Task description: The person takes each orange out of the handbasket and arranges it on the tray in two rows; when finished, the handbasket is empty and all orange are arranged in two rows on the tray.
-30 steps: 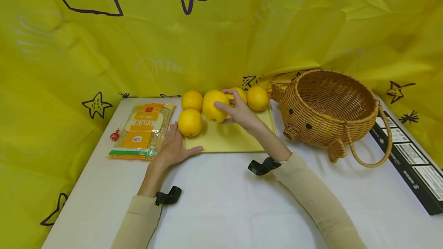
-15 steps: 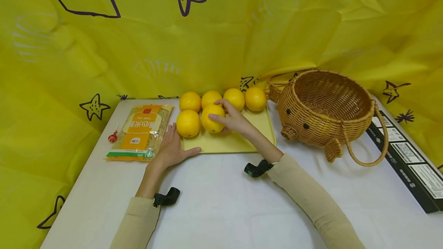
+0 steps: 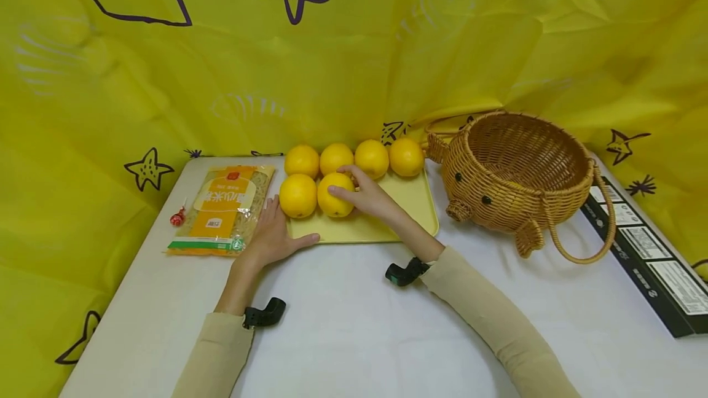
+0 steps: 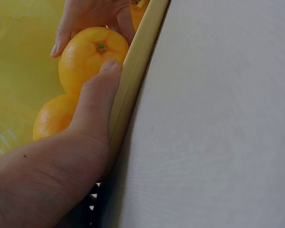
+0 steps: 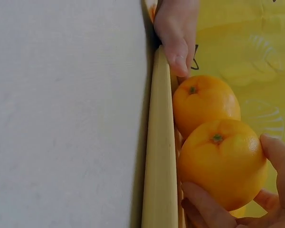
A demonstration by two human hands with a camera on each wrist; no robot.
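In the head view a yellow tray [image 3: 381,226] bears several oranges. A row of oranges [image 3: 336,158] runs along its back edge. In front, my right hand [image 3: 372,196] holds one orange [image 3: 333,200] between thumb and fingers, down at the tray. Its fingers wrap that orange [image 5: 221,166] in the right wrist view. Directly left of it sits another front orange [image 3: 298,196], touching or nearly so. My left hand [image 3: 273,235] lies flat at the tray's left end, fingers straight and thumb along the front rim; its fingertips are hidden in the left wrist view.
To the left lie a printed food packet [image 3: 221,210] and a small red lollipop [image 3: 177,217]. A wicker pig basket [image 3: 514,201] stands right of the tray, its handle hanging rightward. Beyond it is a long black box [image 3: 644,257]. A yellow cloth [image 3: 332,78] hangs behind.
My right hand has brought its orange forward and down from the back row to the front, beside the other front orange. The left hand stays at the tray's end.
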